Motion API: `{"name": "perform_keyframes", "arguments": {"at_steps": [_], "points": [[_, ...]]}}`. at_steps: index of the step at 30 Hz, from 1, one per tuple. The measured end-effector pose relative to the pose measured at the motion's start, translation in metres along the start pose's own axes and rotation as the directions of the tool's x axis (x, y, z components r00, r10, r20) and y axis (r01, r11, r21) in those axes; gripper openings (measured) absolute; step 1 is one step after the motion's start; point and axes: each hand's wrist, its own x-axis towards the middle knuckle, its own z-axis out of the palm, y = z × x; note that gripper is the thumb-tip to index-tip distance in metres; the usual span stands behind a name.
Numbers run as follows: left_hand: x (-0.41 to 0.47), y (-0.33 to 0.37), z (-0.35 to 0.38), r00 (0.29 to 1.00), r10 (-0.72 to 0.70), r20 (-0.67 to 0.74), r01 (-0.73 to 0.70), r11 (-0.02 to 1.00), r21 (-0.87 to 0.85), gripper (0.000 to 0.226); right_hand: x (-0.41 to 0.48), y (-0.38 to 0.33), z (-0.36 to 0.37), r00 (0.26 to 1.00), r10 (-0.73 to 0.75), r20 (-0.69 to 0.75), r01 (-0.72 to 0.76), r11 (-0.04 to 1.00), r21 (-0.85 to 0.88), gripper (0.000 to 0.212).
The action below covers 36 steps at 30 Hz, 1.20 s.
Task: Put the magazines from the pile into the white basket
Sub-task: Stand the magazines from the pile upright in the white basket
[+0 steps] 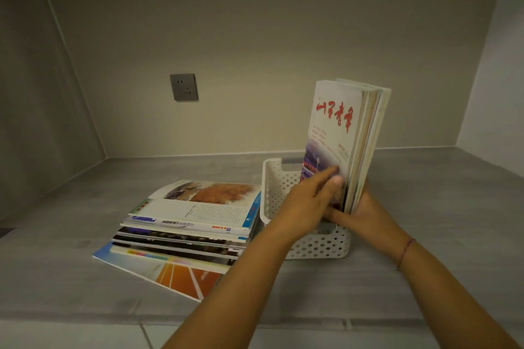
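Several magazines [347,133] stand upright in the white perforated basket [273,184], the front one with red characters on its cover. My left hand [309,204] presses flat against that front cover with straight fingers. My right hand [365,212] wraps around the lower right edge of the upright bunch from behind. A pile of several magazines [192,224] lies flat on the grey surface just left of the basket.
The grey surface [425,207] ends at a beige back wall with a grey power socket [183,87]. Side walls close in at left and right. A tiled strip [85,337] runs along the near edge.
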Motion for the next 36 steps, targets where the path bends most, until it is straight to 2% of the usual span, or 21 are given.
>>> {"name": "perform_keyframes", "arguments": {"at_steps": [4,6,8,10,11,13,15,16,17,19,21,23,25,30,34,36], "points": [[-0.003,0.002,-0.005,0.998,-0.005,0.069,0.008,0.999,-0.048,0.045,0.001,0.004,0.001,0.999,0.004,-0.032,-0.005,1.000,-0.013,0.085],[-0.008,-0.001,-0.010,0.999,0.016,0.035,-0.014,0.998,-0.066,0.043,0.000,0.004,0.002,0.999,0.018,-0.044,-0.019,1.000,-0.010,0.077],[-0.015,-0.007,-0.019,0.994,0.053,-0.096,-0.057,0.998,-0.030,0.040,-0.001,0.004,0.001,0.998,0.030,-0.061,-0.031,0.999,-0.018,0.073],[-0.025,-0.019,-0.033,0.947,0.057,-0.317,-0.055,0.998,0.014,0.034,-0.001,0.007,0.001,0.996,0.050,-0.070,-0.052,0.998,-0.025,0.071],[-0.031,-0.029,-0.043,0.895,0.035,-0.445,-0.028,0.999,0.022,0.031,0.000,0.009,0.001,0.995,0.064,-0.070,-0.066,0.997,-0.028,0.071],[-0.041,-0.059,-0.064,0.736,-0.045,-0.675,0.089,0.995,0.032,0.028,0.000,0.011,0.002,0.994,0.079,-0.080,-0.082,0.996,-0.037,0.071],[-0.045,-0.093,-0.089,0.556,-0.167,-0.814,0.371,0.926,0.063,0.037,0.001,0.012,0.002,0.992,0.081,-0.096,-0.085,0.995,-0.046,0.069],[-0.047,-0.108,-0.100,0.490,-0.231,-0.841,0.546,0.833,0.089,0.049,0.001,0.012,0.002,0.992,0.083,-0.099,-0.088,0.995,-0.048,0.068],[-0.048,-0.120,-0.110,0.439,-0.290,-0.851,0.683,0.723,0.106,0.065,0.000,0.012,0.002,0.992,0.086,-0.097,-0.091,0.995,-0.045,0.069],[-0.052,-0.133,-0.126,0.376,-0.392,-0.839,0.804,0.588,0.085,0.095,0.000,0.012,0.002,0.992,0.094,-0.090,-0.097,0.995,-0.037,0.070],[-0.052,-0.139,-0.135,0.354,-0.454,-0.818,0.832,0.551,0.055,0.113,0.000,0.012,0.002,0.991,0.106,-0.082,-0.109,0.993,-0.037,0.071],[-0.051,-0.141,-0.138,0.349,-0.490,-0.799,0.848,0.527,0.047,0.121,0.000,0.011,0.002,0.990,0.116,-0.076,-0.120,0.992,-0.045,0.071],[-0.051,-0.143,-0.140,0.351,-0.502,-0.791,0.847,0.530,0.040,0.119,0.000,0.010,0.002,0.989,0.124,-0.082,-0.129,0.990,-0.051,0.070],[-0.072,-0.148,-0.147,0.369,-0.465,-0.805,0.792,0.611,0.010,0.109,-0.002,0.005,0.003,0.990,0.114,-0.089,-0.119,0.991,-0.062,0.069],[-0.098,-0.157,-0.148,0.292,-0.485,-0.824,0.715,0.683,-0.149,0.098,-0.003,0.000,0.004,0.991,0.105,-0.087,-0.111,0.992,-0.064,0.069],[-0.103,-0.152,-0.148,0.237,-0.483,-0.843,0.707,0.681,-0.191,0.089,-0.003,-0.002,0.005,0.989,0.117,-0.090,-0.122,0.991,-0.057,0.071]]}}
